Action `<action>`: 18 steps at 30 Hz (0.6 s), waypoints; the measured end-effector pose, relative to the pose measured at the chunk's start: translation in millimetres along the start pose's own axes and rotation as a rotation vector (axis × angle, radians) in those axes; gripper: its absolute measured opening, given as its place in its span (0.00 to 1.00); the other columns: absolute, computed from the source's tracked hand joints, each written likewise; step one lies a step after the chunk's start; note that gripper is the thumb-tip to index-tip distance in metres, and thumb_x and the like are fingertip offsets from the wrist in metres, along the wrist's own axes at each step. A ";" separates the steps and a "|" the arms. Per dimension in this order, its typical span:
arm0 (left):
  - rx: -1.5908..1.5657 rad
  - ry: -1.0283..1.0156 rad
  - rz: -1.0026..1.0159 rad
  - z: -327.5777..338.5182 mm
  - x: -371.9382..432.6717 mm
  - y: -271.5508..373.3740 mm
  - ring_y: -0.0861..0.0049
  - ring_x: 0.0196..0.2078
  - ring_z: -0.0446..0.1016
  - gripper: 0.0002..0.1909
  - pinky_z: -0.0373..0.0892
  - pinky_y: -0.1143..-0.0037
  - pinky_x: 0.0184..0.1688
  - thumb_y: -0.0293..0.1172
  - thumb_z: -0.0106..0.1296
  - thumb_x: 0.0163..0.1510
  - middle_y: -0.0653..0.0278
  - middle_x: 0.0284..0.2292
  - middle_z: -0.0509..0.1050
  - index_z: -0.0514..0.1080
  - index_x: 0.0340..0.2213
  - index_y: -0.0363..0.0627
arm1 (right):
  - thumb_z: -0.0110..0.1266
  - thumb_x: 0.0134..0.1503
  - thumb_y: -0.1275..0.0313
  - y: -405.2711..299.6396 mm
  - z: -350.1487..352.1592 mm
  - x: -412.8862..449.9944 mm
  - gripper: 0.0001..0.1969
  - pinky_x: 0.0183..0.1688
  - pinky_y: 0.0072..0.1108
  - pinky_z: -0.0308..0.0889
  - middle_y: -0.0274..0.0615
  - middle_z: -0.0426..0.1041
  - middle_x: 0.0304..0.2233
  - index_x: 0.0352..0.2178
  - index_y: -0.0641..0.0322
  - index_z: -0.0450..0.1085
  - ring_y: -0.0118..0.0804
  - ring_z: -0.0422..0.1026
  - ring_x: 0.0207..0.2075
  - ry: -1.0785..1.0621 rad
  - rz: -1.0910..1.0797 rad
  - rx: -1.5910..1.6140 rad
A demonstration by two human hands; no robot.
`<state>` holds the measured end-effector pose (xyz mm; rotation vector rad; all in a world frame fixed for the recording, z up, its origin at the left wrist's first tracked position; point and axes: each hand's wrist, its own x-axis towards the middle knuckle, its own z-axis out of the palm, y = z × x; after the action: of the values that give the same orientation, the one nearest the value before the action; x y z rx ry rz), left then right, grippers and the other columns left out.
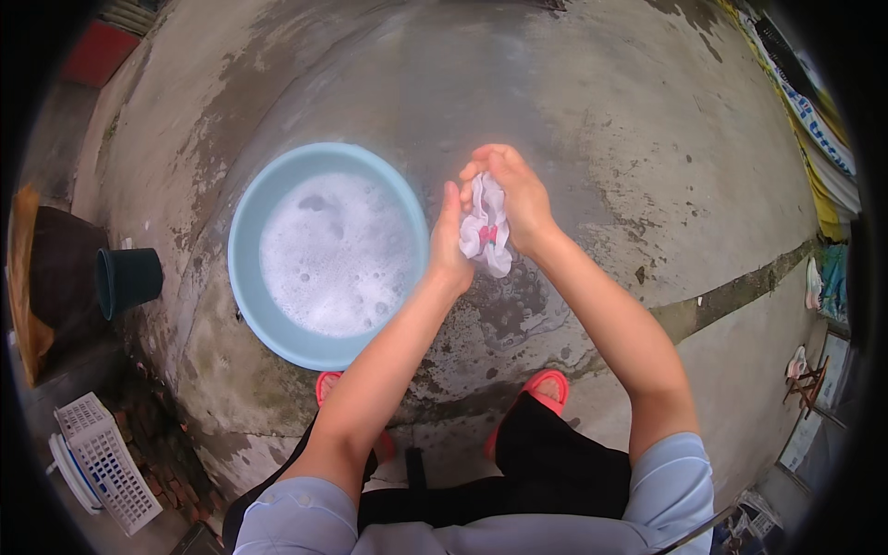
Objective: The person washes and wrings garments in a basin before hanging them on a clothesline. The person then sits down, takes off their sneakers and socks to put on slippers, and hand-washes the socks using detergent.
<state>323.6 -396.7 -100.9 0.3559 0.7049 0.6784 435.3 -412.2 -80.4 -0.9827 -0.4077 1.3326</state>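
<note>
Between my palms is a crumpled white cloth (488, 225) with a small pink and green pattern. My left hand (451, 239) presses it from the left, thumb pointing up. From the other side my right hand (517, 191) closes around its upper part, with fingers curled over the top. Both hands hold the cloth above wet concrete, just right of a round light-blue plastic basin (244, 312). Foamy white suds (333, 257) cover the water in the basin. Some of my left fingers are hidden behind the cloth.
A dark green bucket (142, 279) lies on its side at the left. Lower left is a white plastic basket (107, 461). My red slippers (551, 390) flank the puddle (517, 312). Far right are a small wooden stool (808, 385) and printed sheeting (818, 132).
</note>
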 end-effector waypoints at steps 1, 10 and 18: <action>0.054 -0.082 -0.026 -6.2 4.7 4.8 0.78 0.42 0.69 0.21 0.64 0.74 0.47 0.46 0.36 0.58 0.64 0.38 0.69 0.60 0.45 0.44 | 0.35 0.60 0.68 -2.3 2.4 -0.4 0.12 0.34 0.24 0.67 0.45 0.68 0.32 0.42 0.65 0.56 0.35 0.69 0.29 0.004 -0.003 -0.002; 1.308 -0.247 0.706 -6.7 15.2 31.0 0.72 0.46 0.64 0.18 0.59 0.72 0.50 0.26 0.46 0.49 0.62 0.44 0.67 0.66 0.44 0.45 | 0.45 0.57 0.61 19.4 -1.4 -16.8 0.16 0.45 0.31 0.68 0.43 0.68 0.40 0.42 0.60 0.62 0.37 0.70 0.43 0.053 0.385 0.381; 0.757 0.832 0.735 -146.5 41.7 80.8 0.68 0.43 0.66 0.16 0.64 0.70 0.44 0.32 0.38 0.56 0.56 0.43 0.65 0.66 0.44 0.38 | 0.45 0.56 0.64 21.1 -27.2 2.2 0.16 0.41 0.39 0.69 0.45 0.68 0.39 0.42 0.61 0.60 0.41 0.71 0.39 0.101 0.293 0.236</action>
<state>209.2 -298.0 -184.0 1.0905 1.6700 1.2689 443.1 -421.4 -112.7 -0.9293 -0.0268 1.5462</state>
